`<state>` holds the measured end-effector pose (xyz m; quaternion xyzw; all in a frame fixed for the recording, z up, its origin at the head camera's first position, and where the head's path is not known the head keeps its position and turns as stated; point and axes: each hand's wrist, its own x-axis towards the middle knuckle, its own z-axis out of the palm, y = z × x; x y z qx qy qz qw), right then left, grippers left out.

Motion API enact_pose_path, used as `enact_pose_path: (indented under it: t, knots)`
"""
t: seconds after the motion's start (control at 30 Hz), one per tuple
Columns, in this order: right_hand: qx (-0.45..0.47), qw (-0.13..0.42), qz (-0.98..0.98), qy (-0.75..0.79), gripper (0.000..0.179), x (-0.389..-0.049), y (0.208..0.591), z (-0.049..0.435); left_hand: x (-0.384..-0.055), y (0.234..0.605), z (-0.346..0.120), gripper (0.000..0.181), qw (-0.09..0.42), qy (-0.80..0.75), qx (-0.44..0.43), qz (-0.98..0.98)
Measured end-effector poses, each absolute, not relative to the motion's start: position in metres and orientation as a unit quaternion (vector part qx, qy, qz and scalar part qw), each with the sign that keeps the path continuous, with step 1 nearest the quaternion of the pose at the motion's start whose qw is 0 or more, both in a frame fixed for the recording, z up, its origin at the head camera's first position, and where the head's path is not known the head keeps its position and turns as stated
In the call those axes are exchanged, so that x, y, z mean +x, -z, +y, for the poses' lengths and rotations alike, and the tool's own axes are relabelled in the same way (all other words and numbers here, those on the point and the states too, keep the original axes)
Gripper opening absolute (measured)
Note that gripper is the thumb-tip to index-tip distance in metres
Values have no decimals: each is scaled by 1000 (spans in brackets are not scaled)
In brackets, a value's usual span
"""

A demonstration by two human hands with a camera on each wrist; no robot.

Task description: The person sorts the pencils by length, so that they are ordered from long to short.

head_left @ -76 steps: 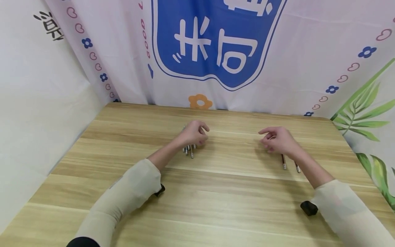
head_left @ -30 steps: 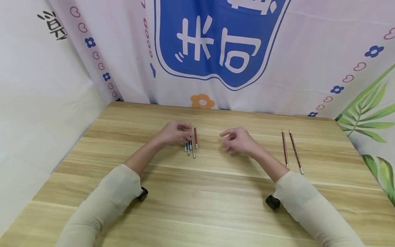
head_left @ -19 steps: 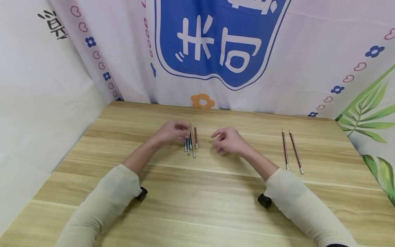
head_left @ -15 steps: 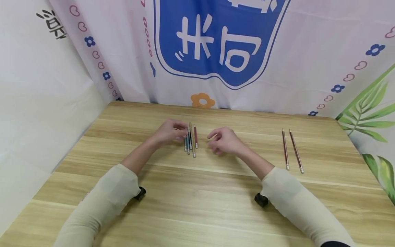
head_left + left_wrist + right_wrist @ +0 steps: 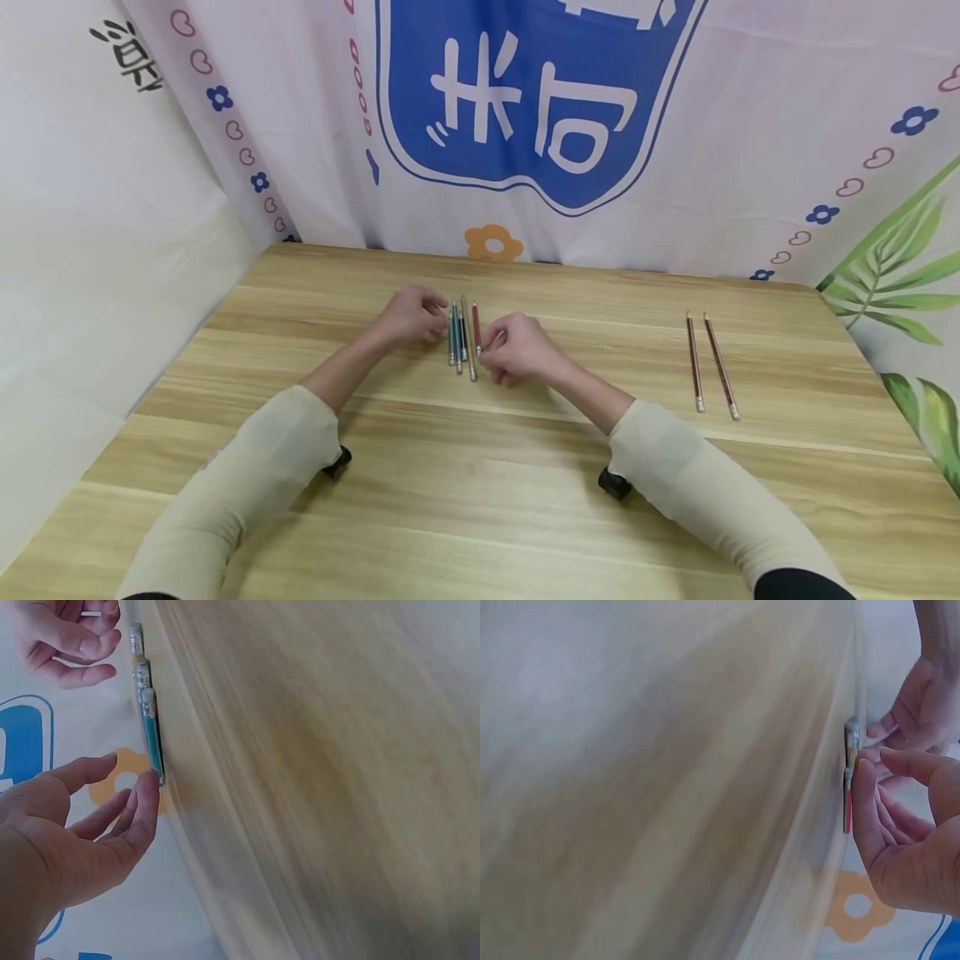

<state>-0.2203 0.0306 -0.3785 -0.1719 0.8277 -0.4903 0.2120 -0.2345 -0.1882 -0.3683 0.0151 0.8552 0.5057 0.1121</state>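
A small group of pencils (image 5: 460,337), teal, dark, tan and red, lies side by side on the wooden table, white eraser ends toward me. My left hand (image 5: 414,314) is at the group's left edge with loosely bent fingers and nothing between them; in the left wrist view its fingertips come close to a teal pencil (image 5: 153,735). My right hand (image 5: 519,348) is on the other side, thumb and index fingertip right at the eraser end of the red pencil (image 5: 476,325). In the right wrist view, its fingers overlap part of that red pencil (image 5: 847,806).
Two dark red pencils (image 5: 695,362) lie apart on the right side of the table (image 5: 480,500). A printed cloth (image 5: 315,150) with a blue emblem hangs behind the table's far edge. White wall sheeting (image 5: 112,250) borders the left side.
My right hand has moved left from the two dark red pencils to the red pencil in the group. My left hand has drawn back slightly left, uncovering the teal pencils.
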Motion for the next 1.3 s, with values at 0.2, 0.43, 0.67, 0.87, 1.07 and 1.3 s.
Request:
enact_pose_path:
  t: [0.2, 0.43, 0.67, 0.87, 1.07, 1.3]
  knots:
    - [-169, 212, 832, 483, 12, -218, 383, 21, -238, 370, -183, 41, 94, -489, 10, 867]
    - [-170, 205, 840, 472, 17, -216, 385, 13, -243, 376, -181, 34, 74, -465, 11, 882]
    - [-174, 188, 851, 458, 19, -215, 386, 10, -244, 377, -179, 30, 74, -448, 17, 891]
    - [-175, 185, 857, 448, 19, -216, 385, 9, -245, 376, -176, 27, 75, -438, 15, 896]
    - [-180, 178, 858, 446, 17, -216, 384, 7, -247, 377, -177, 27, 76, -441, 10, 894]
    - [-178, 176, 867, 432, 22, -217, 384, 4, -247, 376, -178, 27, 82, -440, 5, 894]
